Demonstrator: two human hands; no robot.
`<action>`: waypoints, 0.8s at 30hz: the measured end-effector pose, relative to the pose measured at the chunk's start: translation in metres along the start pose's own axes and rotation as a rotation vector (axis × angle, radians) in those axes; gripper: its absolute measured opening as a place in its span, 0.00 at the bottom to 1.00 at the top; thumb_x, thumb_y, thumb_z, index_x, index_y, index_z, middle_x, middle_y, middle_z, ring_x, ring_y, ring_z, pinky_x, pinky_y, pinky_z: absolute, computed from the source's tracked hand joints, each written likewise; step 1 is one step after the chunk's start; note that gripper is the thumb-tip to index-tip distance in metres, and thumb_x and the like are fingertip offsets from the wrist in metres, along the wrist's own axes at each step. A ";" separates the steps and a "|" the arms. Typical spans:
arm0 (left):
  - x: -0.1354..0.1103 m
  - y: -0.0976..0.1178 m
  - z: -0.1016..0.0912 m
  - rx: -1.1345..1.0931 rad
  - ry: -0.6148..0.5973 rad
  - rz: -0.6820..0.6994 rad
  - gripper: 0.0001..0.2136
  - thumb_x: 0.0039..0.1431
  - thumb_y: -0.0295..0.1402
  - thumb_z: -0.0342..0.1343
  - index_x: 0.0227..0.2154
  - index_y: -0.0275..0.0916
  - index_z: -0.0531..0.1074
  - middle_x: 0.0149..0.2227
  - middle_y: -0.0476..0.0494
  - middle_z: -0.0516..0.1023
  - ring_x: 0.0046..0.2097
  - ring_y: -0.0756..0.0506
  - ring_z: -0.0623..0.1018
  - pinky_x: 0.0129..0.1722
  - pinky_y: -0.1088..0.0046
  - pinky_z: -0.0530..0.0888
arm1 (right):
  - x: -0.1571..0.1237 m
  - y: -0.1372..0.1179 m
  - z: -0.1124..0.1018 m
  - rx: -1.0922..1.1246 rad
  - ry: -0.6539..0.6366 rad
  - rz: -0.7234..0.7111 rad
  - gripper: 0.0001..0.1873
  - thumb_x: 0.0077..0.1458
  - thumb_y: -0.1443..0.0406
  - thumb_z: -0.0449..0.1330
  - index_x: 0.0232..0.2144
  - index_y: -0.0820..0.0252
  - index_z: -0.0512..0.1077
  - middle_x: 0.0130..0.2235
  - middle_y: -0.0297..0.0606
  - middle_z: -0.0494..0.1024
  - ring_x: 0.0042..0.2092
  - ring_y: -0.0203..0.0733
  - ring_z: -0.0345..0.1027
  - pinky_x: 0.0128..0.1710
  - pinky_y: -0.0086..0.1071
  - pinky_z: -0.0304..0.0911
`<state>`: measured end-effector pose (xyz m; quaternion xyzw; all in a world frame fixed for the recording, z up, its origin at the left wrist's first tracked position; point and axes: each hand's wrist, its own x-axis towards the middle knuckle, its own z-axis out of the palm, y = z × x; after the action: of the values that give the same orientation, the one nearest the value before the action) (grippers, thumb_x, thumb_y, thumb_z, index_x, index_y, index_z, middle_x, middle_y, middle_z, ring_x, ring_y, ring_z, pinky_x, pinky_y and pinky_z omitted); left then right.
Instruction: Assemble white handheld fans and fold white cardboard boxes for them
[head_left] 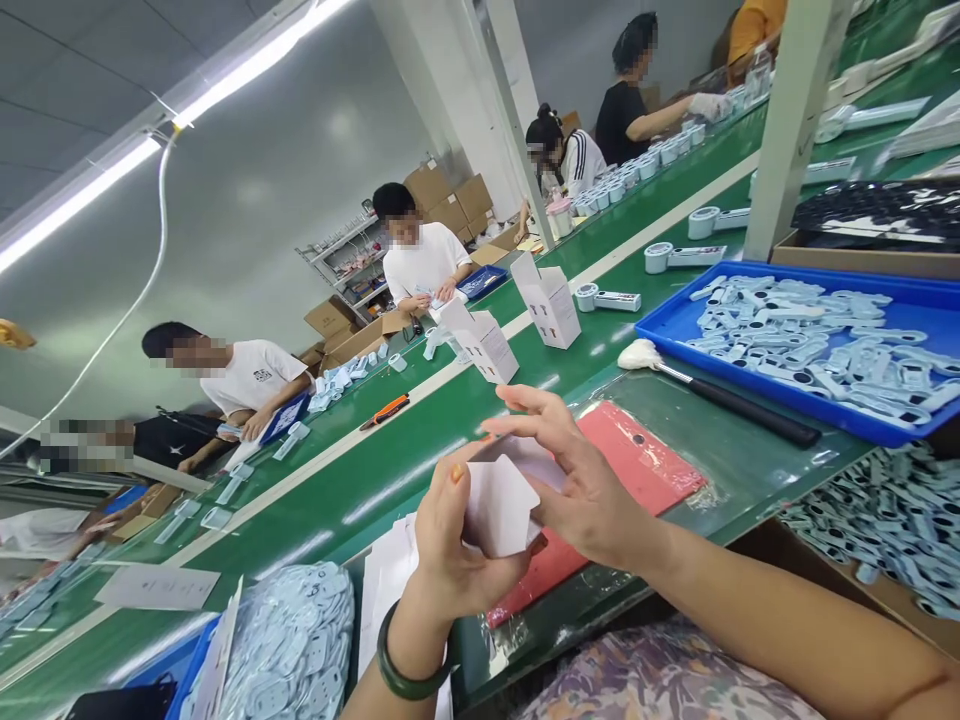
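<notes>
A small white paper box [501, 505] with its flaps up is between my hands, above a red sheet [637, 455]. My left hand [450, 565], a dark green bangle [409, 665] on its wrist, is wrapped round the box from the left and below, thumb along its side. From the right, my right hand [581, 485] curves round the far side and top, its thumb by a flap; its fingertips are partly hidden. Beyond my hands, two white boxes [491, 345] with raised lids stand on the green conveyor belt [427, 440].
At right, a blue tray [750, 372] holds light-blue plastic parts; a black-handled mallet [739, 405] lies before it. More parts [885, 520] fill a carton below. A bag of parts [289, 630] sits left. An orange-handled cutter [386, 410] lies on the belt. Several people work opposite.
</notes>
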<state>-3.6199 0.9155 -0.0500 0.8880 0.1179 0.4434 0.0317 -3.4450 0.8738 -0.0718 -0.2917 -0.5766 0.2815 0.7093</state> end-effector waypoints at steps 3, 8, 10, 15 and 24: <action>0.001 -0.006 0.004 -0.043 0.018 0.046 0.46 0.59 0.33 0.66 0.73 0.59 0.46 0.61 0.35 0.70 0.53 0.38 0.78 0.45 0.57 0.80 | 0.002 -0.001 0.000 0.129 -0.009 -0.003 0.21 0.65 0.50 0.63 0.58 0.43 0.72 0.62 0.42 0.69 0.64 0.48 0.65 0.60 0.45 0.70; 0.004 -0.008 0.004 -0.086 -0.018 0.058 0.47 0.59 0.32 0.66 0.72 0.67 0.44 0.61 0.39 0.68 0.53 0.39 0.77 0.45 0.59 0.79 | 0.002 -0.004 0.003 0.137 0.032 -0.003 0.12 0.64 0.52 0.65 0.38 0.52 0.77 0.49 0.39 0.76 0.54 0.43 0.72 0.56 0.41 0.70; 0.007 -0.007 0.004 -0.051 -0.054 0.054 0.48 0.57 0.29 0.67 0.72 0.67 0.46 0.61 0.40 0.68 0.51 0.40 0.78 0.44 0.60 0.78 | 0.001 -0.006 0.005 0.069 0.052 0.046 0.09 0.65 0.57 0.63 0.35 0.54 0.76 0.49 0.40 0.76 0.52 0.42 0.73 0.56 0.40 0.70; 0.013 -0.016 0.010 0.094 0.004 0.044 0.29 0.57 0.34 0.62 0.62 0.50 0.64 0.52 0.37 0.73 0.47 0.38 0.79 0.40 0.61 0.77 | 0.006 -0.001 0.004 0.138 0.028 0.173 0.15 0.63 0.64 0.59 0.53 0.51 0.74 0.57 0.43 0.74 0.57 0.46 0.72 0.56 0.43 0.72; 0.019 -0.015 0.011 -0.203 0.149 -0.211 0.24 0.59 0.60 0.59 0.48 0.49 0.66 0.48 0.40 0.71 0.53 0.34 0.76 0.51 0.52 0.74 | 0.011 0.021 -0.026 -0.063 -0.225 -0.173 0.50 0.59 0.44 0.66 0.74 0.45 0.48 0.69 0.48 0.63 0.69 0.56 0.59 0.69 0.53 0.58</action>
<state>-3.6027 0.9351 -0.0442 0.8276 0.1669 0.5118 0.1589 -3.4187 0.8937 -0.0846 -0.2297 -0.6842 0.2317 0.6522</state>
